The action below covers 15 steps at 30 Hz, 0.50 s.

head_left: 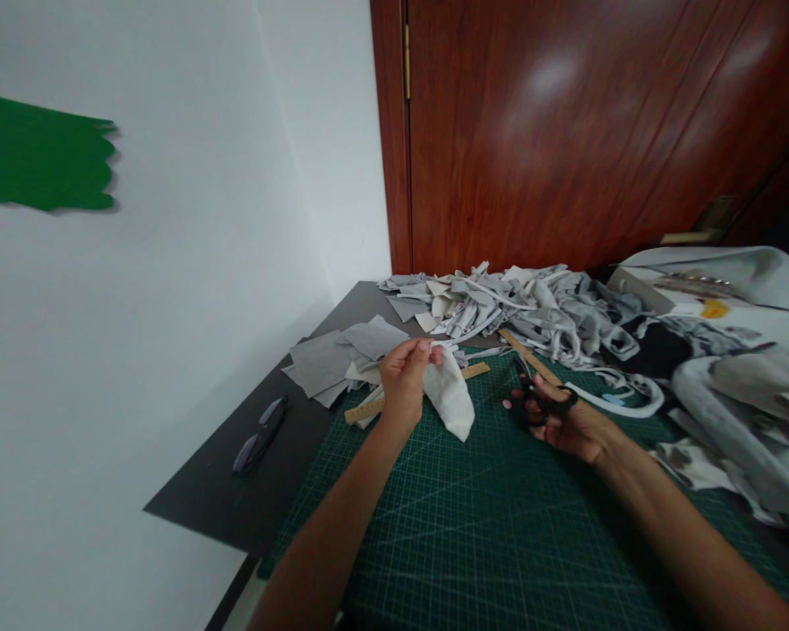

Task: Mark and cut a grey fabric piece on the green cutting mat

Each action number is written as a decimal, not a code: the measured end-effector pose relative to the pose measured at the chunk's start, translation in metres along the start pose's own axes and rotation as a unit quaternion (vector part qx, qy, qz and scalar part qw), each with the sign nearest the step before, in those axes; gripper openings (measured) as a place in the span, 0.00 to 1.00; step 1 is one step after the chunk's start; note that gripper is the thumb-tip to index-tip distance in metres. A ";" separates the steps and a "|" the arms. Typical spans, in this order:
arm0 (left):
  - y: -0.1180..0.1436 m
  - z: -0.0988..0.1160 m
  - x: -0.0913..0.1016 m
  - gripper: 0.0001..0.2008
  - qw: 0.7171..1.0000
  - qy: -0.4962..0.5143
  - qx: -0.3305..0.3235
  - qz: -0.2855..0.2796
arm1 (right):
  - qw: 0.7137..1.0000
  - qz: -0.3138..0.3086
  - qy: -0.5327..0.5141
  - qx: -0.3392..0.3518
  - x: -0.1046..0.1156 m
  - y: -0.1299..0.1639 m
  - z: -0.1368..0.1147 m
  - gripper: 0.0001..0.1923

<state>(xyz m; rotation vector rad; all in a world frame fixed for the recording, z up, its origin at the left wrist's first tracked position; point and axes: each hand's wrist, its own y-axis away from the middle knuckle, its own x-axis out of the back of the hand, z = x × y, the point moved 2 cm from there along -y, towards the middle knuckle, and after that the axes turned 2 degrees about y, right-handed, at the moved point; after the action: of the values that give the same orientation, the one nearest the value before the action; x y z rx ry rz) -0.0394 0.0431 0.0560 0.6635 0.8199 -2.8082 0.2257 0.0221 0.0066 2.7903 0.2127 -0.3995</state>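
Note:
My left hand (406, 377) is closed in a pinch on a pale piece of fabric (450, 399), which hangs down over the green cutting mat (447, 526). In my right hand (562, 429) is a pair of black-handled scissors (529, 394), fingers in the loops and blades pointing up and away. A gap separates the scissors from the fabric. Beyond and partly under my left hand lies a wooden ruler (365, 409); a second wooden strip (532, 358) runs just past the scissors.
Grey fabric pieces (322, 364) lie left of my left hand. Folded glasses (259, 438) rest on the dark table (216, 473). A heap of fabric scraps (500, 302) lines the back, before a wooden door (565, 131). More cloth (749, 412) and a white box (716, 302) stand at right.

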 end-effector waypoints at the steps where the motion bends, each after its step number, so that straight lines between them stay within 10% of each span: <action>1: -0.001 0.000 0.001 0.20 1.000 0.007 0.001 0.006 | 1.000 -0.001 -0.028 0.003 -0.007 0.004 0.000 0.20; 9: -0.006 0.008 0.008 0.12 0.998 -0.050 -0.033 -0.017 | 0.966 -0.169 0.108 0.164 -0.060 0.047 -0.002 0.37; 15: -0.009 0.015 0.010 0.13 0.996 -0.068 -0.029 -0.058 | 0.930 -0.275 0.185 0.159 -0.057 0.059 0.014 0.38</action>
<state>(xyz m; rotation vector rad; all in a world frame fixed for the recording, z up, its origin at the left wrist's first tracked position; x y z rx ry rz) -0.0567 0.0430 0.0669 0.4244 0.9395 -2.8804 0.1794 -0.0438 0.0280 3.0641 1.1260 -0.0128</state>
